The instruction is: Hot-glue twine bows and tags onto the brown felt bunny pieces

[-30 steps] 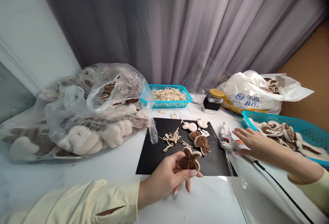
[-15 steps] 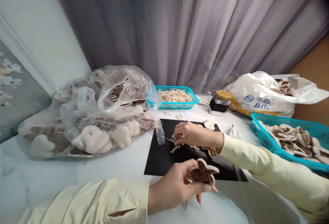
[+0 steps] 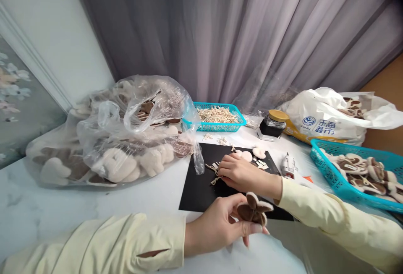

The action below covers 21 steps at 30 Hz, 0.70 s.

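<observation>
Bunny (image 3: 252,214) held, bows (image 3: 214,168) within reach

The left grip (image 3: 220,225) is clamped on the bunny—brown, velvety-looking face, fuzzy pale edges, rounded ears. Ahead of it, the right grip (image 3: 241,173) is down at the thin, looped cord bows on the flat black mat (image 3: 195,195); whether its fingers have closed on one, I cannot tell. Picking a bow seems the step in hand—the next move likely calls for a light pinch.

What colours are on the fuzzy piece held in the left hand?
The fuzzy piece is brown with a cream edge, shown in the head view.
</observation>
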Each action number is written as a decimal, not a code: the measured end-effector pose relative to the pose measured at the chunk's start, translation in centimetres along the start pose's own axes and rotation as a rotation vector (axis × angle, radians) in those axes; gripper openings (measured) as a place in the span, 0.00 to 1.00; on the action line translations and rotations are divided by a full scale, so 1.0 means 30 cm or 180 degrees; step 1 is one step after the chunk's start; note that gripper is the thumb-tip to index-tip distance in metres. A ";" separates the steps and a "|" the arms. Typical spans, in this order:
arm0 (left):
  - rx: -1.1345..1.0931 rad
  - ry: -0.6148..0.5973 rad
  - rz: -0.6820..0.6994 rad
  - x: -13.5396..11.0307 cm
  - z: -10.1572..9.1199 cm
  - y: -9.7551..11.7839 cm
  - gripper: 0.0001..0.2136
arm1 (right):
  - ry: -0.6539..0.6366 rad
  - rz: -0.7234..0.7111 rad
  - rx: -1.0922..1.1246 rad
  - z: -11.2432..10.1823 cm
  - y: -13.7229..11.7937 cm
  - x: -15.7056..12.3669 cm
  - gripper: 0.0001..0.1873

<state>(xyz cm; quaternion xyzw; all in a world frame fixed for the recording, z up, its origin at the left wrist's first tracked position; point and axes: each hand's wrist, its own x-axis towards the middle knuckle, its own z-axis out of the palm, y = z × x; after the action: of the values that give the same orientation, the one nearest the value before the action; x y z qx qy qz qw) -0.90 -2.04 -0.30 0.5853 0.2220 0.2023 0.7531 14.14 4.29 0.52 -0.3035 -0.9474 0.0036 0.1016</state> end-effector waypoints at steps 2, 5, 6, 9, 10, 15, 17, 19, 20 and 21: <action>0.0032 0.0014 -0.0034 0.000 0.001 0.005 0.15 | 0.0093 0.0097 0.0015 0.002 0.003 0.001 0.08; 0.0059 -0.0013 -0.0075 0.000 0.000 0.009 0.16 | 0.0253 0.0225 0.0144 -0.033 0.022 -0.016 0.08; 0.0049 -0.0029 -0.0067 0.000 0.000 0.009 0.17 | 0.0320 0.0296 0.0231 -0.049 0.030 -0.029 0.10; 0.0057 -0.0064 -0.0036 0.000 -0.003 0.006 0.17 | 0.0376 0.0521 0.0466 -0.090 0.043 -0.080 0.11; 0.0088 -0.0069 -0.0060 0.000 -0.004 0.004 0.18 | 0.0318 0.0558 0.0506 -0.097 0.043 -0.098 0.10; 0.0178 -0.0080 -0.0108 0.002 -0.006 -0.001 0.17 | 0.0033 0.0563 0.0521 -0.078 0.026 -0.145 0.13; 0.0156 -0.0117 -0.0074 0.004 -0.005 0.001 0.17 | -0.0030 0.0570 0.0526 -0.063 0.029 -0.141 0.13; 0.0161 -0.0132 -0.0087 0.004 -0.004 0.004 0.17 | -0.0081 0.0588 0.0539 -0.053 0.040 -0.133 0.12; 0.0178 -0.0121 -0.0111 0.004 -0.003 0.005 0.17 | -0.0087 0.0617 0.0539 -0.051 0.046 -0.129 0.11; 0.0200 -0.0111 -0.0142 0.003 -0.003 0.006 0.17 | -0.0077 0.0666 0.0531 -0.050 0.052 -0.125 0.10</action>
<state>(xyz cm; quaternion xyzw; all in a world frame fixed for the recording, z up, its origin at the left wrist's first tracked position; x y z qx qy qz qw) -0.88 -1.88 -0.16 0.6070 0.2282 0.1681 0.7424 18.31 3.31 1.18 -0.3910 -0.9082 0.0966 0.1141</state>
